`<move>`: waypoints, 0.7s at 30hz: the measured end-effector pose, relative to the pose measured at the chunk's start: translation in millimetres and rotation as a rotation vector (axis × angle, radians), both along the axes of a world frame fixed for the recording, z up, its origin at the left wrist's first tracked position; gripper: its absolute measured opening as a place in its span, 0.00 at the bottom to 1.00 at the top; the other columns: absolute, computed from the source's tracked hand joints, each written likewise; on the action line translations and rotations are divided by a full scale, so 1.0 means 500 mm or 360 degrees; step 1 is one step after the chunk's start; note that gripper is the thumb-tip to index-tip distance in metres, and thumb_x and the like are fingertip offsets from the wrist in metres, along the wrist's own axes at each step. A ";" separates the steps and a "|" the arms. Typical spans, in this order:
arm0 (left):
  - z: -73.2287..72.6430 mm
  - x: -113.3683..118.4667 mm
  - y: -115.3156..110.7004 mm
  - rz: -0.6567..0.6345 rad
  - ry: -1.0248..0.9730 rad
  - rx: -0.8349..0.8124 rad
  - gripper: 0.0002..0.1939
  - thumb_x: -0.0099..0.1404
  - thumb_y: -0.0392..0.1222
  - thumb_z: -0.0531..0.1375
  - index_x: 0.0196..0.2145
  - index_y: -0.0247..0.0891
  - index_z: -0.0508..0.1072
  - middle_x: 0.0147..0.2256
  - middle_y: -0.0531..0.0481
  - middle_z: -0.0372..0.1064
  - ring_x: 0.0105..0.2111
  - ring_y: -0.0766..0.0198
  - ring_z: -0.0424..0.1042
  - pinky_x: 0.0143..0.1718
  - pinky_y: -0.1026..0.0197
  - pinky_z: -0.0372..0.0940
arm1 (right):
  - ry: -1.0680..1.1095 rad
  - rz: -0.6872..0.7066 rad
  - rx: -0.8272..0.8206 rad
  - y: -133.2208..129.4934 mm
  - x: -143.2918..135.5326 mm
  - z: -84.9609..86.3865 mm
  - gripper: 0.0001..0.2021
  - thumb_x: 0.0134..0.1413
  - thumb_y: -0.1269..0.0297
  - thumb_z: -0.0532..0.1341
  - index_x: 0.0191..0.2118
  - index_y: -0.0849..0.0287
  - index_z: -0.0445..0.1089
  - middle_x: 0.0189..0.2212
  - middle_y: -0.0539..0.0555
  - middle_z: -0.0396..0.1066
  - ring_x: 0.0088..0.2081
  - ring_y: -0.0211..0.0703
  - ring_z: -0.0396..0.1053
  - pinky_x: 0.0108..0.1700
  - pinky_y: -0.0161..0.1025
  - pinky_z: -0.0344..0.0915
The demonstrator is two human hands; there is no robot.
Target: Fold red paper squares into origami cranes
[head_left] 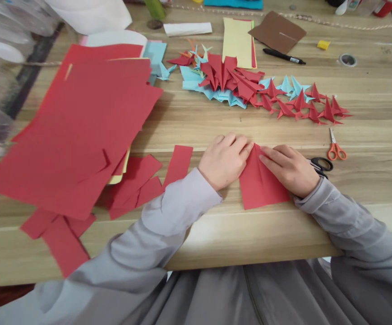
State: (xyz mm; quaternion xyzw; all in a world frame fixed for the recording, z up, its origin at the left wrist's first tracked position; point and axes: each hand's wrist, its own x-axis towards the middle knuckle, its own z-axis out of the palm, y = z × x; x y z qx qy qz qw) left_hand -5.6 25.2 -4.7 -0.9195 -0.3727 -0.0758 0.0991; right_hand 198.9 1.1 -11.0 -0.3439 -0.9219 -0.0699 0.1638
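Note:
A piece of red paper (265, 187) lies on the wooden table between my hands, its upper end narrowed to a point and a crease running down its middle. My left hand (225, 160) is closed at the upper left edge of this paper, fingers curled and fingertips at the tip. From the other side my right hand (290, 169) presses its bunched fingers onto the upper right edge. The thumbs are mostly hidden. Black-handled scissors (323, 164) lie partly behind my right wrist, and orange-handled scissors (336, 150) rest farther right.
Large red sheets (90, 108) are stacked at the left, with cut red strips (65, 246) around them. Folded red and blue paper pieces (223, 76) line the back. Behind them are yellow paper (238, 43), brown paper (277, 31), a black pen (283, 56) and a tape roll (348, 60).

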 end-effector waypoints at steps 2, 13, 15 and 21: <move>0.000 0.000 0.000 0.0005 -0.0022 -0.0020 0.17 0.67 0.37 0.47 0.50 0.34 0.68 0.41 0.41 0.68 0.39 0.55 0.63 0.34 0.54 0.55 | 0.0030 -0.0015 0.0010 0.000 -0.002 -0.001 0.16 0.62 0.72 0.47 0.46 0.62 0.70 0.47 0.61 0.69 0.41 0.47 0.64 0.42 0.46 0.67; 0.001 0.000 -0.001 0.0023 -0.0041 -0.0030 0.18 0.67 0.37 0.47 0.50 0.35 0.68 0.41 0.41 0.68 0.39 0.54 0.63 0.34 0.53 0.55 | 0.0078 -0.0031 -0.0073 -0.001 -0.005 -0.001 0.16 0.62 0.72 0.46 0.45 0.63 0.70 0.45 0.63 0.68 0.41 0.47 0.64 0.42 0.47 0.67; 0.001 0.000 -0.001 0.0027 -0.0048 -0.0036 0.18 0.67 0.37 0.47 0.50 0.35 0.68 0.41 0.41 0.68 0.39 0.54 0.63 0.34 0.53 0.55 | 0.0072 -0.0040 -0.0068 -0.002 -0.005 -0.002 0.16 0.62 0.71 0.46 0.46 0.62 0.70 0.46 0.62 0.68 0.41 0.47 0.64 0.42 0.47 0.67; 0.001 0.000 -0.001 0.0030 -0.0056 -0.0046 0.17 0.67 0.38 0.47 0.50 0.35 0.69 0.41 0.40 0.68 0.39 0.54 0.63 0.34 0.53 0.55 | 0.0074 -0.0048 -0.0085 -0.002 -0.005 -0.003 0.16 0.62 0.71 0.46 0.46 0.62 0.70 0.46 0.62 0.68 0.42 0.48 0.64 0.42 0.47 0.67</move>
